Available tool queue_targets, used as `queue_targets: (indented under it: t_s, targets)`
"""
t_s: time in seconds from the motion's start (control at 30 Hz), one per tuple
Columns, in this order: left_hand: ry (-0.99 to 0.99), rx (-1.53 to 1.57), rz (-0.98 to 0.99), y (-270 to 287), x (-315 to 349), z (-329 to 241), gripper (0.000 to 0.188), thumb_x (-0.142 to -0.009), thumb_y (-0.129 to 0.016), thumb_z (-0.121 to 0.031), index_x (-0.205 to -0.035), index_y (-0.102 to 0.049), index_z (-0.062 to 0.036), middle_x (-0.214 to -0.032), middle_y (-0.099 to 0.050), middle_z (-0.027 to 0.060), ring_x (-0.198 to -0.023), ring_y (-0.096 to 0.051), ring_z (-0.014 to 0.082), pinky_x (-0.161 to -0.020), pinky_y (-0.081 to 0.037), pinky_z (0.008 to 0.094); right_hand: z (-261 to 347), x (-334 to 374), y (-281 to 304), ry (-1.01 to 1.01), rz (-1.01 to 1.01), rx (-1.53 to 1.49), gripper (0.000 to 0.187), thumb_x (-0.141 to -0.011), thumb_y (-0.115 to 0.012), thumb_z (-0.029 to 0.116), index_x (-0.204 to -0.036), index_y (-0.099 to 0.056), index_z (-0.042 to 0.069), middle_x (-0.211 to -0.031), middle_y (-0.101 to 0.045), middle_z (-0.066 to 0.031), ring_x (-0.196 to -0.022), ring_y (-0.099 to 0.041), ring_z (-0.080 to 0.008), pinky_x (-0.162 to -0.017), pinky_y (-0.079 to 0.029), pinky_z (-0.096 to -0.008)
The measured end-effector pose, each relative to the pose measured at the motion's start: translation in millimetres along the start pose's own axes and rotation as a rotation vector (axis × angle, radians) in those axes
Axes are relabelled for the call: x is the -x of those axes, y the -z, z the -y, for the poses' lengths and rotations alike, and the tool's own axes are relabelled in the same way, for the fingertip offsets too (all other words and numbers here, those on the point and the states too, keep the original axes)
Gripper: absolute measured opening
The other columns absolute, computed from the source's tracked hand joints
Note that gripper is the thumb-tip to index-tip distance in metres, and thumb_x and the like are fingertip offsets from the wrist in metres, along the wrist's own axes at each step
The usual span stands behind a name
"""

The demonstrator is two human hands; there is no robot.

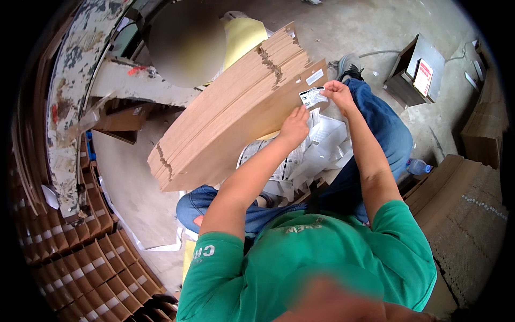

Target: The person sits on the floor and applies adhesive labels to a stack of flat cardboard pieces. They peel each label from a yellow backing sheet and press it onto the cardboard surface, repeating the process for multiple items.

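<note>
At the cardboard stack's (230,112) upper edge, both hands pinching a white label (313,97), left hand (294,126), right hand (338,92), seemingly pressed flat

Bare concrete floor (370,27), stacked brown cartons (80,257) at left, a peeling painted beam (75,91).

Person wears a green short-sleeved shirt (322,257) with pale lettering on chest and sleeve, blue jeans (386,129), dark shoe (351,71). Forearms bare.
</note>
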State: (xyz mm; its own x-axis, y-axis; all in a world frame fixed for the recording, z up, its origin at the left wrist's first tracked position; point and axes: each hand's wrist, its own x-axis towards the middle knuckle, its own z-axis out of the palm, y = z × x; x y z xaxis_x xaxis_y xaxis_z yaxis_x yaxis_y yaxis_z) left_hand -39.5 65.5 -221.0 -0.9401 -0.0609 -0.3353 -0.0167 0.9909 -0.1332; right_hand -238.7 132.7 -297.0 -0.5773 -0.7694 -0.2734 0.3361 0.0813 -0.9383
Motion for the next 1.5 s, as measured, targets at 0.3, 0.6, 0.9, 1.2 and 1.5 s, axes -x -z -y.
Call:
queue_targets:
  t_s: [0.3, 0.6, 0.9, 1.2, 1.5]
  targets:
    - [-0.119, -0.496, 0.317, -5.9, -44.6, 17.8, 0.041, -0.087, -0.046, -0.024, -0.124, -0.053, -0.0069, -0.149, -0.017, 0.0097, -0.138, -0.008, 0.0286, -0.111, -0.004, 0.0437, -15.6, -25.2, -3.6, 0.155, -0.127, -0.021, 0.015, -0.072, -0.070, 0.000, -0.082, -0.060, 0.005, -0.075, -0.062, 0.0001, -0.070, -0.056, -0.0068, -0.065, -0.045, -0.0210]
    - [-0.110, -0.506, 0.310, -5.6, -44.1, 11.7, 0.038, -0.085, -0.050, -0.027, -0.118, -0.059, -0.0086, -0.146, -0.024, 0.0129, -0.134, -0.019, 0.0332, -0.105, -0.016, 0.0500, -3.2, -17.5, 1.9, 0.534, -0.578, 0.831, 0.029, -0.068, -0.075, 0.023, -0.084, -0.059, 0.005, -0.069, -0.057, -0.0092, -0.065, -0.058, -0.0266, -0.063, -0.049, -0.0350]
    - [0.281, 0.733, 0.222, 55.5, 98.6, 31.1, 0.030, -0.079, -0.055, -0.011, -0.106, -0.059, 0.0008, -0.097, -0.059, 0.0237, -0.096, -0.056, 0.0371, -0.082, -0.045, 0.0413, 6.0, -8.8, -25.6, 0.377, 0.059, 1.053, 0.010, -0.070, -0.062, 0.013, -0.077, -0.064, 0.006, -0.074, -0.064, -0.0137, -0.068, -0.061, -0.0291, -0.066, -0.050, -0.0370]
    - [0.534, 1.496, -0.350, 121.6, 310.4, 37.2, 0.012, -0.081, -0.064, -0.001, -0.092, -0.062, 0.0027, -0.102, -0.065, 0.0069, -0.090, -0.056, 0.0109, -0.079, -0.045, 0.0247, 102.9, 15.3, -38.0, 0.826, -0.160, 1.285, 0.027, -0.065, -0.060, 0.001, -0.091, -0.053, 0.004, -0.102, -0.054, -0.0113, -0.099, -0.048, -0.0321, -0.084, -0.042, -0.0388]
    - [0.598, 1.402, -0.934, 170.2, 355.2, 72.6, 0.019, -0.073, -0.073, -0.003, -0.085, -0.059, -0.0015, -0.078, -0.060, 0.0022, -0.071, -0.056, 0.0070, -0.062, -0.045, 0.0188, 133.5, 20.8, -51.2, 0.707, 0.116, 1.764, 0.031, -0.067, -0.063, 0.010, -0.097, -0.056, 0.004, -0.096, -0.061, -0.0102, -0.102, -0.051, -0.0299, -0.089, -0.040, -0.0411]
